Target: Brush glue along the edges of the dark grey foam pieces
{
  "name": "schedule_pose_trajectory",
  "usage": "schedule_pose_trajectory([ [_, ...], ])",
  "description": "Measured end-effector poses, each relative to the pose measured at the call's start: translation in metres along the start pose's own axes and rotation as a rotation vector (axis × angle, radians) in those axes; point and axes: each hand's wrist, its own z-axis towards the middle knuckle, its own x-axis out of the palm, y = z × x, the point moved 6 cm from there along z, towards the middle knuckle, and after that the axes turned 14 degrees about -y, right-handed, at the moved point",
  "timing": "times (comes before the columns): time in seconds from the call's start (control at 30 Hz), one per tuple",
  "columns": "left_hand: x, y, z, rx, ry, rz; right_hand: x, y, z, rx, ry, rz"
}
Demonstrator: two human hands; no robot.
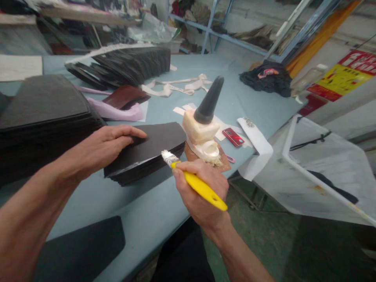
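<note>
My right hand (201,188) is closed around a yellow-handled brush (202,188), whose bristles are coated in white. The bristle tip is at the near edge of a stack of black sheets (155,139). A whitish wet streak runs along that edge. My left hand (108,147) lies on the top sheet at the stack's left end, fingers stretched out. Just right of the stack stands a cream-coloured container (201,129) with a dark cone (209,101) on top and a white-coated opening, resting on a brown piece (226,160).
Taller black stacks (44,98) stand at the left, with fanned black sheets (132,64) behind. A red box (233,137), white strips (254,135) and dark cloth (266,77) lie on the blue table (141,231). A white bin (323,164) is at the right.
</note>
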Motion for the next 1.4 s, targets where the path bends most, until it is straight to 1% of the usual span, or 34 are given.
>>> schedule_pose_trajectory([
  [0.1, 0.0, -0.002, 0.0, -0.012, -0.01, 0.02, 0.009, 0.006, -0.005, -0.017, 0.04, 0.076],
  [0.2, 0.001, -0.002, 0.0, -0.024, 0.003, 0.05, 0.013, -0.001, -0.007, -0.025, 0.035, 0.093],
  [0.3, 0.0, -0.001, 0.001, -0.011, -0.015, 0.071, 0.004, -0.019, -0.001, -0.012, -0.002, 0.01],
  [0.4, -0.001, 0.0, 0.002, 0.011, -0.037, 0.089, -0.007, -0.027, 0.006, -0.004, -0.015, -0.037],
  [0.5, -0.001, 0.002, 0.003, 0.004, -0.039, 0.099, -0.008, -0.019, 0.009, 0.022, -0.027, 0.005],
  [0.57, 0.0, 0.001, 0.003, 0.003, -0.041, 0.108, -0.003, -0.012, 0.006, 0.021, -0.021, 0.068],
  [0.63, 0.0, 0.0, 0.003, 0.013, -0.045, 0.11, 0.005, -0.009, 0.003, 0.001, 0.012, 0.117],
  [0.73, 0.001, -0.004, 0.002, 0.027, -0.046, 0.106, 0.007, -0.021, 0.002, -0.01, 0.046, 0.102],
  [0.83, 0.002, -0.007, 0.001, 0.034, -0.047, 0.121, -0.004, -0.038, 0.009, -0.01, 0.005, 0.004],
  [0.9, 0.002, -0.008, 0.002, 0.023, -0.042, 0.14, -0.011, -0.042, 0.013, -0.013, -0.014, -0.047],
  [1.0, 0.002, -0.008, 0.002, -0.01, -0.051, 0.156, -0.012, -0.036, 0.016, 0.003, -0.02, -0.011],
  [1.07, 0.002, -0.01, 0.002, -0.018, -0.064, 0.155, -0.006, -0.029, 0.014, 0.009, 0.0, 0.055],
  [1.13, 0.002, -0.011, 0.002, -0.013, -0.069, 0.154, 0.0, -0.027, 0.012, 0.004, 0.029, 0.076],
  [1.23, 0.004, -0.01, 0.001, 0.0, -0.056, 0.142, -0.002, -0.043, 0.012, 0.041, 0.024, -0.001],
  [1.33, 0.005, -0.008, 0.001, 0.005, -0.055, 0.142, -0.013, -0.065, 0.014, 0.093, 0.006, -0.079],
  [1.4, 0.005, -0.007, 0.001, 0.002, -0.053, 0.142, -0.02, -0.071, 0.017, 0.109, 0.002, -0.105],
])
